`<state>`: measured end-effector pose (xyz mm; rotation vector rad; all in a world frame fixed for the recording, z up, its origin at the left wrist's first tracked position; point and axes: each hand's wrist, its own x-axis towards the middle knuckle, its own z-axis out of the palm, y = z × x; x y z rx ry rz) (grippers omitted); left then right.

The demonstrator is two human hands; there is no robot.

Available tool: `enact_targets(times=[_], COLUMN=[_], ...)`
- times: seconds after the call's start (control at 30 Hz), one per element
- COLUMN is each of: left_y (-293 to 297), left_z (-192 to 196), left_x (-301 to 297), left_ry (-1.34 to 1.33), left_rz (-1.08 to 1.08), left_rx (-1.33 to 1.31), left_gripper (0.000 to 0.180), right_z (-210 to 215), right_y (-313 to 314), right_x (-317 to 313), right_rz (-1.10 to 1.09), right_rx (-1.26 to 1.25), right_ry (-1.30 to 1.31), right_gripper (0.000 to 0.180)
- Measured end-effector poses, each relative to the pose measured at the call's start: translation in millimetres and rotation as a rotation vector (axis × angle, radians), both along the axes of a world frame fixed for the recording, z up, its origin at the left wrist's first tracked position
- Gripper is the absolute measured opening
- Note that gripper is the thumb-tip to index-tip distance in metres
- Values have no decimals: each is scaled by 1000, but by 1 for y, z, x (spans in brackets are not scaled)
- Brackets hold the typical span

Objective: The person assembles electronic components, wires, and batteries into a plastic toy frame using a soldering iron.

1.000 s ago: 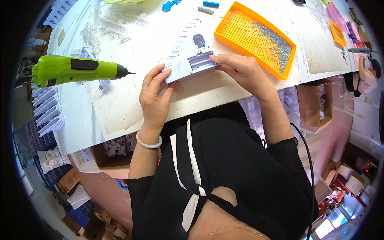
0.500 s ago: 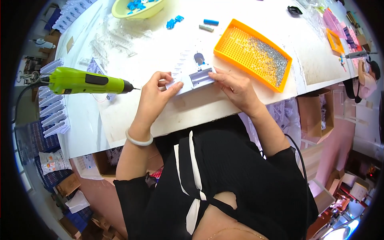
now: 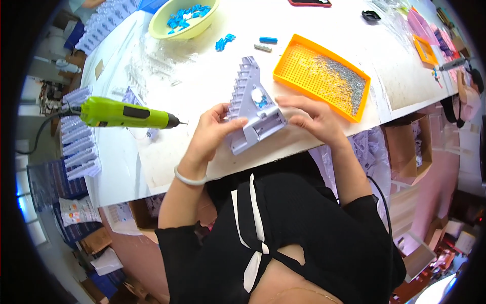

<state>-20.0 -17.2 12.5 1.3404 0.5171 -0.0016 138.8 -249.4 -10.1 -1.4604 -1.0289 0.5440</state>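
Note:
My left hand (image 3: 208, 133) grips a pale lavender plastic housing (image 3: 248, 104) by its lower left side, thumb on top and fingers behind the edge. The housing has a stepped, toothed left edge, an oval opening with a small blue part near it, and a rectangular compartment (image 3: 269, 125) at its lower right. Just off the housing's right side is my right hand (image 3: 319, 119), fingers and thumb apart, with nothing seen in it. A green electric screwdriver (image 3: 126, 114) points toward my left hand from the left, its tip apart from the housing.
An orange perforated tray (image 3: 298, 76) of small metal screws lies to the right. Behind are a yellow bowl (image 3: 157, 25) of blue parts, loose blue pieces (image 3: 225, 42), and a blue cylinder (image 3: 268, 40) beside a grey one (image 3: 262, 47). Stacked toothed housings (image 3: 78, 137) line the left edge.
The housing has turned and tipped up, showing its toothed edge and face more fully. My right hand has come off its right side. The whole view has shifted slightly.

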Motion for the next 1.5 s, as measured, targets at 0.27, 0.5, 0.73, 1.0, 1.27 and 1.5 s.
enact_targets(times=[0.27, 0.5, 0.73, 1.0, 1.27, 1.5], left_y=[-24, -23, -2, 14, 19, 17], left_z=[14, 25, 16, -5, -18, -13], left_x=[-15, -27, -13, 0, 4, 1], left_ry=[-59, -5, 12, 156, 133, 131], left_rz=[-43, -108, -180, -100, -25, -17], left_rx=[195, 369, 75, -365, -334, -294], left_gripper=[41, 40, 38, 35, 37, 44], right_z=[41, 38, 34, 45, -3, 52], right_y=[48, 50, 66, 126, 150, 67], right_x=[12, -3, 0, 91, 103, 9], right_rz=[127, 78, 21, -285, -201, -171], right_rx=[36, 38, -30, -523, -518, -135], right_ry=[565, 625, 658, -415, -939, -100], right_gripper=[43, 34, 34, 31, 26, 17])
